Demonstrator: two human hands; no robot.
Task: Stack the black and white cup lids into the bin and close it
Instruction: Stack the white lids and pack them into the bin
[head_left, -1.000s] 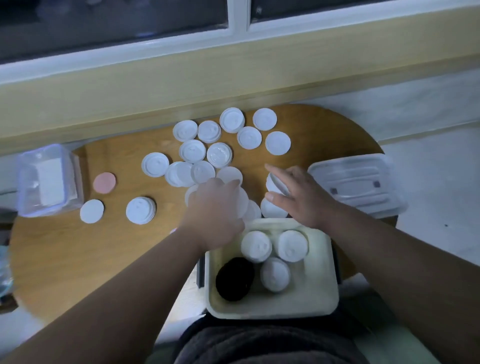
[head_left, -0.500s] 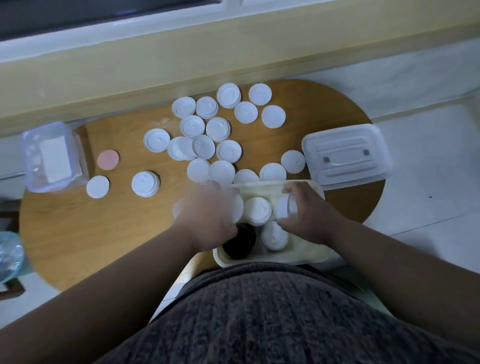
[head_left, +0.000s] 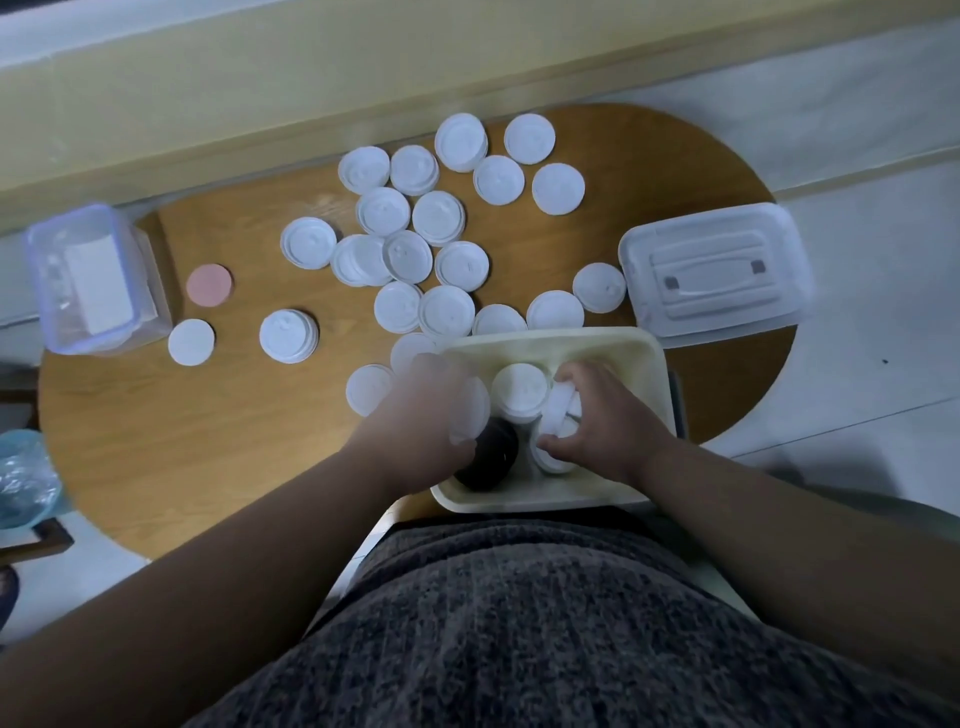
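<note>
Both hands palm-down over the cream bin, right hand fingers curled round a white lid stack inside it, blurred left hand clutching a white lid beside the black lids

A: Pretty dim overall, cool bluish cast, shadows soft and faint. The white lids look grey-blue, and there's a slight sheen on the wooden table up top.

B: Yep. The left hand is smeared with motion blur, the right hand a bit sharper. The wide-angle lens bows the yellow ledge along the top.
</note>
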